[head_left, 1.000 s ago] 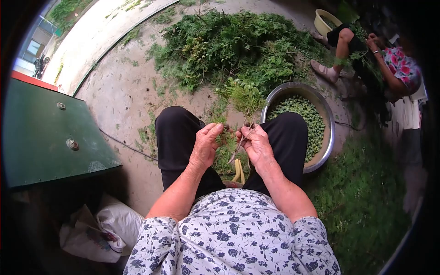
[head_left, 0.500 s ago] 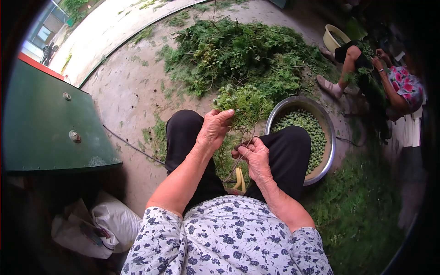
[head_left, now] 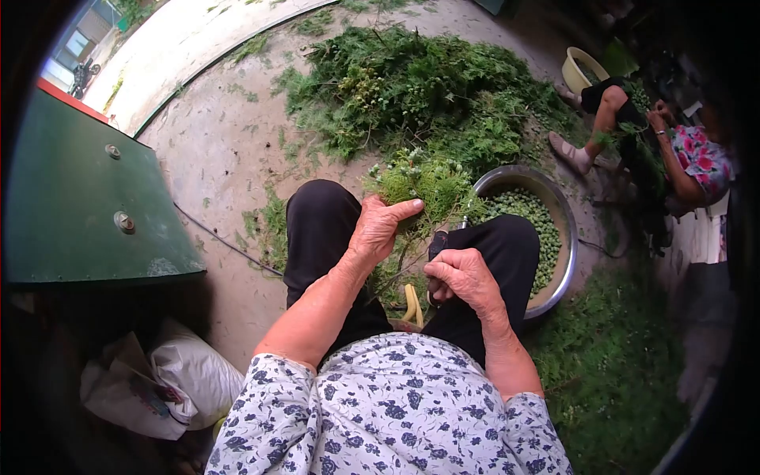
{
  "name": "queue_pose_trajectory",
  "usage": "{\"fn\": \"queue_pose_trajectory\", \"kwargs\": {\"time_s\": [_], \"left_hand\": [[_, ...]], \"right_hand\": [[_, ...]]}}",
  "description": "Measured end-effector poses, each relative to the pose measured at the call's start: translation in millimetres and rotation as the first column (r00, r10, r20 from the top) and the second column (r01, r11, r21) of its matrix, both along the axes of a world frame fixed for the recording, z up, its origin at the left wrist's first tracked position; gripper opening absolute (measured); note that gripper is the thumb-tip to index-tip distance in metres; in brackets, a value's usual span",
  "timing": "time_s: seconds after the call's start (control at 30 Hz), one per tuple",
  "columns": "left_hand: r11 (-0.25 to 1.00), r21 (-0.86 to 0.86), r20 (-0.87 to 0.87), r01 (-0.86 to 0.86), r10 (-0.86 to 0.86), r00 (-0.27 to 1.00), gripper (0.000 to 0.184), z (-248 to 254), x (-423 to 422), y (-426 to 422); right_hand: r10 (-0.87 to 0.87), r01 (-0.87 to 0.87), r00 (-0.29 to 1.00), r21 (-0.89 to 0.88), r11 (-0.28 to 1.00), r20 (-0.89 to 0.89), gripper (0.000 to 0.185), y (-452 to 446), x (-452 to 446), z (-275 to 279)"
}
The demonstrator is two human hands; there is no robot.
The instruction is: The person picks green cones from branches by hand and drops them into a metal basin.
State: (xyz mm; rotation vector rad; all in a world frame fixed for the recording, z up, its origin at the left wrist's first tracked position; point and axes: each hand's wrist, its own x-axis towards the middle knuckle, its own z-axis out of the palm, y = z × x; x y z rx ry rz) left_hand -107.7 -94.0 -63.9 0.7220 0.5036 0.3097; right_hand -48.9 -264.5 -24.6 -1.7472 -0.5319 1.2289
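My left hand (head_left: pixel 378 225) is closed on a leafy evergreen sprig (head_left: pixel 423 186), thumb pointing right across it. Pale bluish-green cones show among its tips, and its thin stems hang down between my knees. Lower and to the right, my right hand (head_left: pixel 469 279) is closed in a fist near the stems. What it holds, if anything, is hidden; a small dark object (head_left: pixel 438 244) shows just above its fingers. Beside my right knee stands a wide steel basin (head_left: pixel 571 237) holding many small green cones (head_left: pixel 538 218). A yellow curved handle (head_left: pixel 412 303) shows between my thighs.
A large heap of cut evergreen branches (head_left: pixel 412 87) lies ahead, with more greenery (head_left: pixel 609 380) at the lower right. Another person (head_left: pixel 681 158) sits at the right near a cream basin (head_left: pixel 582 67). A green metal panel (head_left: pixel 95 190) and white sacks (head_left: pixel 194 376) are at left.
My right hand has moved down and right, away from the sprig's stems it was pinching. My left hand has shifted slightly, still holding the sprig.
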Motion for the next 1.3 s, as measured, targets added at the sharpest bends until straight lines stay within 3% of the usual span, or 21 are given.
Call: {"fn": "queue_pose_trajectory", "kwargs": {"time_s": [0.07,0.13,0.2,0.3,0.5,0.67,0.73,0.8,0.83,0.9,1.1,1.23,1.3], "left_hand": [[0.999,0.010,-0.020,0.040,-0.040,0.999,0.024,1,1,-3],[0.996,0.023,-0.036,0.085,-0.084,0.996,0.023,6,5,-11],[0.981,0.181,-0.014,0.063,-0.062,0.998,0.021,16,7,-22],[0.956,0.281,-0.015,0.080,-0.079,0.997,0.022,29,9,-29],[0.862,0.462,-0.087,0.208,-0.190,0.978,0.025,56,0,-23],[0.793,0.552,-0.129,0.258,-0.225,0.966,0.026,74,-8,-21],[0.826,0.513,-0.083,0.236,-0.226,0.971,0.026,75,-13,-21],[0.841,0.472,-0.092,0.263,-0.250,0.964,0.027,83,-21,-20],[0.840,0.475,-0.092,0.264,-0.250,0.964,0.027,83,-23,-20],[0.832,0.479,-0.117,0.279,-0.255,0.960,0.027,82,-28,-20],[0.854,0.429,-0.152,0.293,-0.252,0.956,0.027,71,-42,-23],[0.868,0.414,-0.172,0.274,-0.222,0.960,0.026,67,-50,-26],[0.824,0.500,-0.151,0.265,-0.218,0.964,0.026,64,-50,-28]], "right_hand": [[-0.259,0.248,0.965,0.159,0.956,0.051,0.013,-1,8,15],[-0.429,0.322,0.868,0.374,0.869,0.250,0.008,9,14,20],[-0.435,0.305,0.847,0.393,0.868,0.304,0.011,18,23,27],[-0.335,-0.080,0.600,0.472,0.878,0.726,0.021,29,37,14],[-0.265,0.012,0.803,0.430,0.903,0.534,0.022,24,31,24],[-0.363,0.068,0.814,0.547,0.835,0.453,0.016,23,18,25],[-0.395,0.084,0.799,0.566,0.820,0.454,0.014,23,10,27],[-0.415,0.248,0.882,0.527,0.813,0.224,0.010,22,4,28],[-0.416,0.249,0.882,0.530,0.811,0.223,0.010,21,2,27],[-0.408,0.372,0.913,0.459,0.807,-0.022,0.012,20,-3,24],[-0.335,0.414,0.907,0.399,0.818,-0.255,0.012,12,-12,22],[-0.274,0.304,0.953,0.376,0.875,-0.133,0.010,10,-15,28],[-0.244,0.184,0.962,0.376,0.908,0.119,0.009,11,-17,27]]}}
